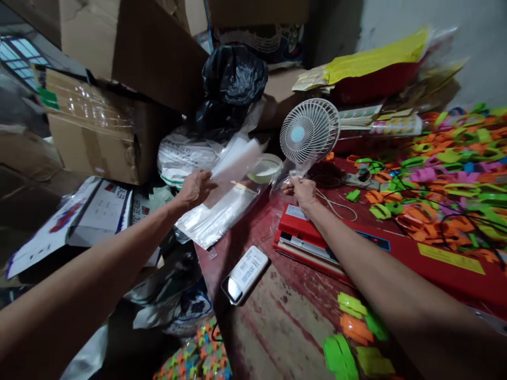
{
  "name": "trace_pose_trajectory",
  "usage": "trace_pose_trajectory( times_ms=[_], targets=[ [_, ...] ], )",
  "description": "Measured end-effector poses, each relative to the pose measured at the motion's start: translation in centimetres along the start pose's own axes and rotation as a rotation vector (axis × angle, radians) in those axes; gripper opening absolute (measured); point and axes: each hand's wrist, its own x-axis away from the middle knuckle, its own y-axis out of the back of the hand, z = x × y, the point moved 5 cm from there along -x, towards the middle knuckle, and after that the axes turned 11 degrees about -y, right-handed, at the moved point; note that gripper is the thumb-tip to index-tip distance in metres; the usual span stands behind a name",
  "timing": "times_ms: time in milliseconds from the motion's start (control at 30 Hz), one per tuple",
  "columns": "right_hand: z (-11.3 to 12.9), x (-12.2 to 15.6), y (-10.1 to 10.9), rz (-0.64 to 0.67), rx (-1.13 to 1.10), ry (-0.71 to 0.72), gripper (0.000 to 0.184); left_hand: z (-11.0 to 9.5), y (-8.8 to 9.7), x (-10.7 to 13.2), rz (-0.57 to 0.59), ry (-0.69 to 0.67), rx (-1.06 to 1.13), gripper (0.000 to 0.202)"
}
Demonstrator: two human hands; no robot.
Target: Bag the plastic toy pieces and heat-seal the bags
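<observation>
My left hand [196,188] is beside a stack of clear plastic bags [224,214] at the table's left edge. Its fingers are slightly apart at the upper sheets, and whether they touch the film is hard to tell. With closed fingers, my right hand [303,192] grips a thin clear plastic bag [280,186] in front of the small white fan [309,131]. Below my right forearm lies a long red heat sealer [420,261]. Between the two hands a roll of tape [266,168] rests behind the bags.
A white phone-like device [246,274] lies on the red table [273,322]. Colourful plastic pieces [447,179] are heaped at right, with several more [343,356] near the front. Cardboard boxes [93,137] and a black plastic bag [235,74] stand behind. A cord [336,211] runs near the sealer.
</observation>
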Motion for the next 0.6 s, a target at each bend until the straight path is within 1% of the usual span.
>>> trace_pose_trajectory(
  times_ms=[33, 100, 133, 167, 233, 267, 300, 333, 400, 467, 533, 600],
  targets=[
    [0.4, -0.1, -0.1, -0.020, 0.050, 0.012, 0.036, 1.2, -0.5, 0.7, 0.013, 0.041, -0.005, 0.016],
    [1.4, -0.1, -0.1, -0.050, 0.177, 0.044, 0.040, 3.4, -2.4, 2.4, 0.050, 0.137, 0.005, 0.013],
    [1.9, 0.0, -0.2, -0.041, 0.253, 0.065, 0.040, 4.3, -3.5, 3.3, 0.058, 0.190, 0.012, 0.010],
    [2.3, 0.2, -0.4, -0.015, 0.336, 0.087, 0.038, 5.1, -4.7, 4.3, 0.051, 0.246, 0.014, 0.012],
    [2.8, 0.7, -0.7, 0.065, 0.523, 0.130, 0.026, 5.7, -6.5, 6.1, -0.012, 0.364, -0.004, 0.034],
    [2.9, 1.0, -0.7, 0.098, 0.621, 0.150, 0.018, 5.5, -7.2, 6.8, -0.058, 0.404, -0.019, 0.046],
    [2.9, 1.3, -0.6, 0.116, 0.719, 0.169, 0.011, 4.9, -7.6, 7.3, -0.102, 0.418, -0.029, 0.056],
    [2.9, 1.6, -0.3, 0.115, 0.814, 0.186, 0.010, 3.9, -8.0, 7.5, -0.135, 0.396, -0.027, 0.064],
    [2.8, 2.3, 0.6, 0.086, 0.989, 0.219, 0.016, 1.1, -8.7, 7.0, -0.157, 0.270, 0.018, 0.069],
    [2.5, 3.4, 0.9, 0.113, 1.135, 0.259, 0.022, -2.0, -9.8, 5.6, -0.138, 0.126, 0.097, 0.065],
    [2.0, 4.9, 0.3, 0.240, 1.252, 0.325, 0.023, -4.4, -11.5, 3.8, -0.114, 0.059, 0.176, 0.059],
    [1.5, 6.6, -0.9, 0.403, 1.343, 0.410, 0.022, -5.6, -13.7, 1.8, -0.079, 0.051, 0.248, 0.069]
  ],
)
